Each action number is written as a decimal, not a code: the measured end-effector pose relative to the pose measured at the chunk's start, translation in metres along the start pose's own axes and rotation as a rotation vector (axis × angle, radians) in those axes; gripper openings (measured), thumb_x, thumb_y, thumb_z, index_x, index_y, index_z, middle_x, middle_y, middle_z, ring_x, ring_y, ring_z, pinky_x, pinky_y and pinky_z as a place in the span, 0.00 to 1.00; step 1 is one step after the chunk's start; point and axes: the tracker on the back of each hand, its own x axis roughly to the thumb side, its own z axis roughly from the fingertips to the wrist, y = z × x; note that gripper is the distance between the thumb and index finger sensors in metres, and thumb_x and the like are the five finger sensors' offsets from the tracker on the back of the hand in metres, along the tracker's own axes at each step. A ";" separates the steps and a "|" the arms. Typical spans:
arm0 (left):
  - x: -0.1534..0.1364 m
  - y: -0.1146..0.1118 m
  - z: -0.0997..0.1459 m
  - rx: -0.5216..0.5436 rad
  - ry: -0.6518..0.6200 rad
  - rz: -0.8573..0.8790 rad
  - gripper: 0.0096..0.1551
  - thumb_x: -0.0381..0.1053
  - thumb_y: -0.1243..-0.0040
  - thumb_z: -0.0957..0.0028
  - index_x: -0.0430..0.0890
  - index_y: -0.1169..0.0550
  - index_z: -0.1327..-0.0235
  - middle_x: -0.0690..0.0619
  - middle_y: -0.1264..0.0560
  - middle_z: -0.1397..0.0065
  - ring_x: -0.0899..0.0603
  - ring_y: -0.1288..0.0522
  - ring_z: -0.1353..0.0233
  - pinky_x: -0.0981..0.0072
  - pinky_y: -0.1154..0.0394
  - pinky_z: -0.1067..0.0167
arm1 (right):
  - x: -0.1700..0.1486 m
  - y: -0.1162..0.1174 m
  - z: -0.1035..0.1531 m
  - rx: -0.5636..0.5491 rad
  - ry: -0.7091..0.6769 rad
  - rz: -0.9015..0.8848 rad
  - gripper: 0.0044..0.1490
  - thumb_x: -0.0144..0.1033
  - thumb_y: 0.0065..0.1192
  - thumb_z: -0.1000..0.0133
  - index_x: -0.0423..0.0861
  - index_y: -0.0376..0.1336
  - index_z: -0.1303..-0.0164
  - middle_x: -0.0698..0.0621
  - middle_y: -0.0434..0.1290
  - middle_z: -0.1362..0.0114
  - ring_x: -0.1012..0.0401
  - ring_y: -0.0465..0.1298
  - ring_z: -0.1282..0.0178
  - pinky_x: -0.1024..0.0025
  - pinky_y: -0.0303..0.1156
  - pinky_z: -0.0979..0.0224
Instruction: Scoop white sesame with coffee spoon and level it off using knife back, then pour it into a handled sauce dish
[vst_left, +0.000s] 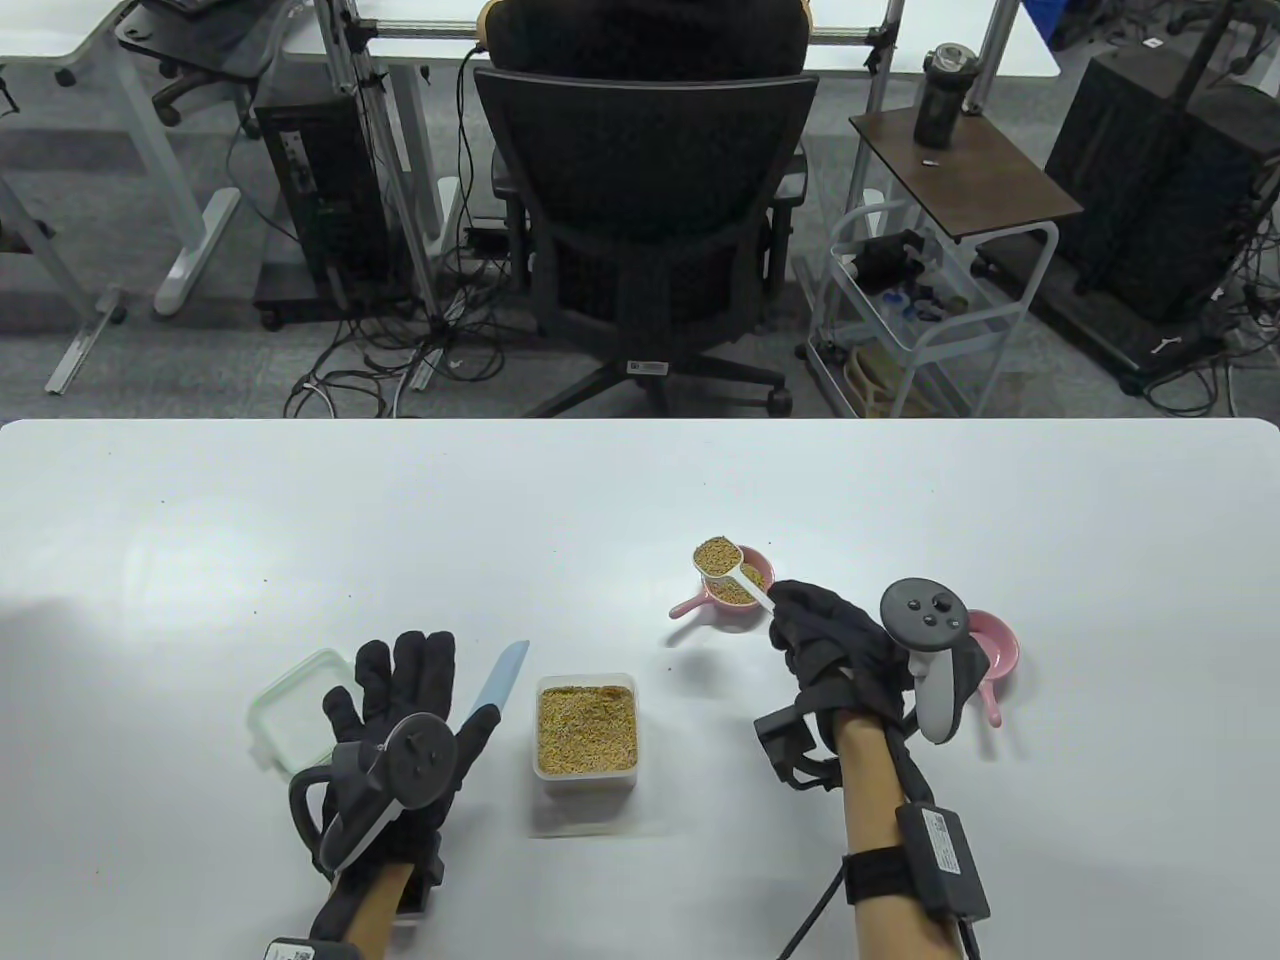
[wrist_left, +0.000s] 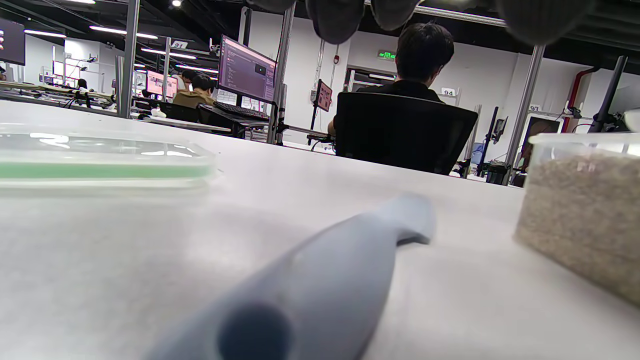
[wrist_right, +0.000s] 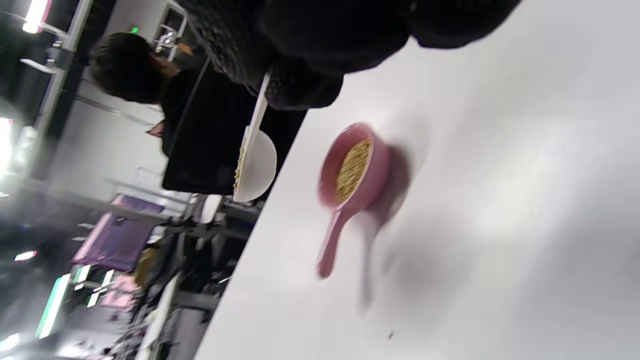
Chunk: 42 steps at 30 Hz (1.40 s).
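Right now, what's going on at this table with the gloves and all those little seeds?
A person in sensor gloves is measuring out sesame. The right hand grips a white coffee spoon, heaped with seeds, held over a pink handled sauce dish that already has seeds in it. A second pink dish sits partly hidden behind that hand. The left hand lies with straight fingers on the table, over the handle of a pale blue knife, between a container lid and the open sesame container.

table view: high, looks down across tabletop (vst_left: 900, 480) toward office chair (vst_left: 645, 190) | left wrist: skims tabletop, close, faces same chair (wrist_left: 402, 131) | right wrist: rolled sideways, close, shares pink sauce dish (wrist_right: 352, 170) with table view (vst_left: 735, 590)
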 end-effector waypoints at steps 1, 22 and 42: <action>0.000 0.000 0.000 -0.001 0.000 0.000 0.51 0.77 0.55 0.42 0.60 0.51 0.08 0.54 0.47 0.05 0.36 0.56 0.09 0.32 0.55 0.22 | -0.001 0.000 -0.002 -0.011 0.014 0.016 0.24 0.32 0.66 0.38 0.47 0.72 0.30 0.45 0.80 0.43 0.60 0.78 0.61 0.58 0.75 0.51; 0.001 -0.001 -0.001 -0.021 -0.008 -0.006 0.50 0.77 0.55 0.42 0.61 0.50 0.08 0.54 0.46 0.05 0.36 0.56 0.09 0.31 0.56 0.22 | 0.030 0.038 0.002 -0.329 -0.074 0.660 0.26 0.29 0.65 0.38 0.57 0.70 0.29 0.46 0.75 0.32 0.56 0.77 0.49 0.53 0.73 0.38; 0.007 -0.003 0.000 -0.030 -0.055 0.001 0.50 0.77 0.55 0.43 0.61 0.49 0.08 0.54 0.46 0.05 0.35 0.55 0.09 0.31 0.56 0.22 | 0.035 0.017 0.047 -0.282 -0.260 0.548 0.24 0.32 0.70 0.40 0.58 0.73 0.32 0.45 0.73 0.30 0.56 0.75 0.46 0.52 0.72 0.36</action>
